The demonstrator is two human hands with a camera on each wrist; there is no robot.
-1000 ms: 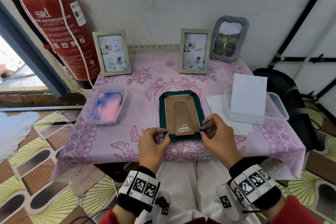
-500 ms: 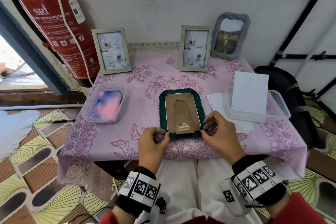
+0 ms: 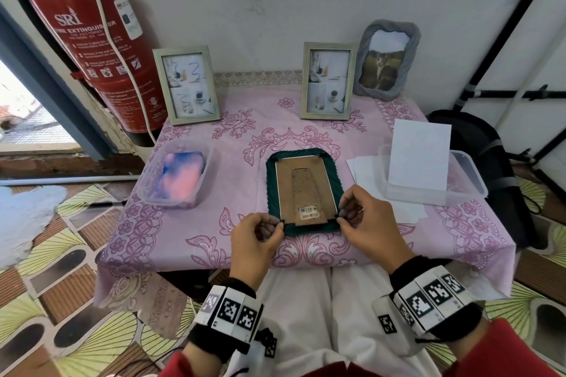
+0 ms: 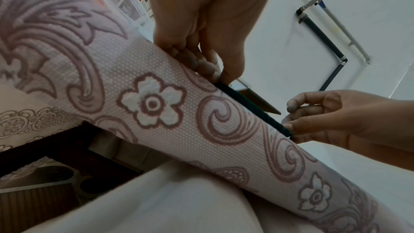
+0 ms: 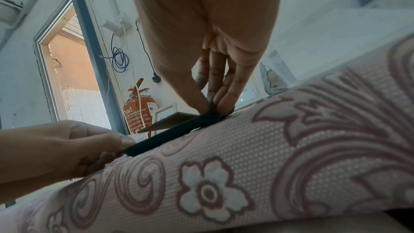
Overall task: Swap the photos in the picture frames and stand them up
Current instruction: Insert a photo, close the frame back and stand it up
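A dark green picture frame [image 3: 272,187] lies face down near the table's front edge. Its brown cardboard back [image 3: 304,184], with a barcode sticker, faces up. My left hand [image 3: 280,225] pinches the frame's near-left corner, and my right hand [image 3: 340,215] pinches the near-right corner. In the left wrist view the left hand [image 4: 218,75] sits on the frame's edge [image 4: 253,109]. In the right wrist view the right hand [image 5: 213,108] pinches the frame [image 5: 174,134]. At the back stand two pale wooden frames [image 3: 186,84] [image 3: 329,81] and a grey frame [image 3: 387,60].
The pink patterned tablecloth [image 3: 245,138] hangs over the front edge. A plastic tub [image 3: 177,177] with pink-blue contents sits at the left. A clear tub [image 3: 465,184] holding white paper [image 3: 418,159] sits at the right. A red fire extinguisher [image 3: 92,40] stands at back left, a black bag [image 3: 490,156] at right.
Both hands stay at the green frame's near corners, with only small shifts of the fingers. The frame has not moved on the table.
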